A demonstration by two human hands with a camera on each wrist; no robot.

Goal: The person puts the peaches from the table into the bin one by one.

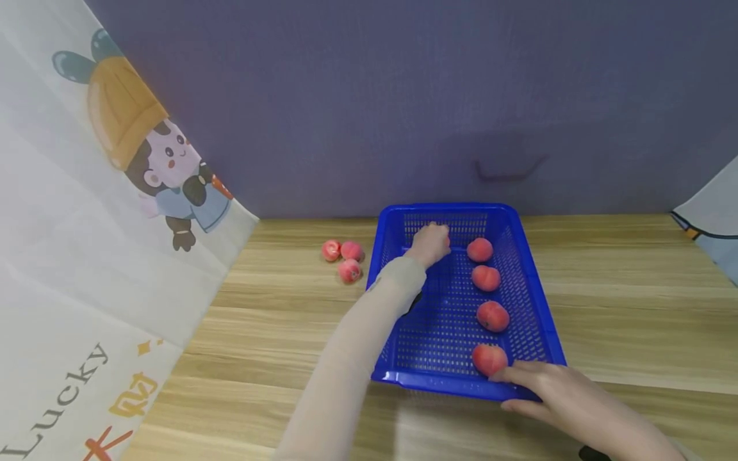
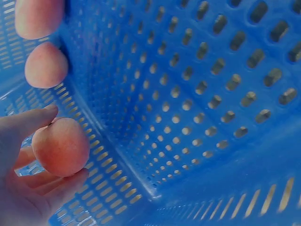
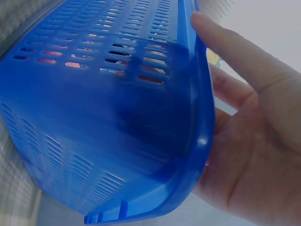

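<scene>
Inside the far part of the blue plastic basket (image 1: 446,385), my left hand (image 1: 429,243) holds a pinkish-red peach (image 2: 62,147) between thumb and fingers. The left wrist view shows the held peach close over the slotted basket floor, with another peach (image 2: 46,65) beside it. Along the basket's right side, several peaches stand in a row, from a far peach (image 1: 480,250) to a near peach (image 1: 489,359). My right hand (image 1: 548,387) grips the basket's rim (image 3: 203,108) at the near right corner, thumb outside and fingers over the inner side.
Left of the basket, three more peaches (image 1: 349,271) sit close together on the wood-grain table (image 1: 277,346). A dark blue-grey panel (image 1: 369,109) rises behind the table. On the left hangs a white cloth (image 1: 69,256) with a cartoon figure and lettering.
</scene>
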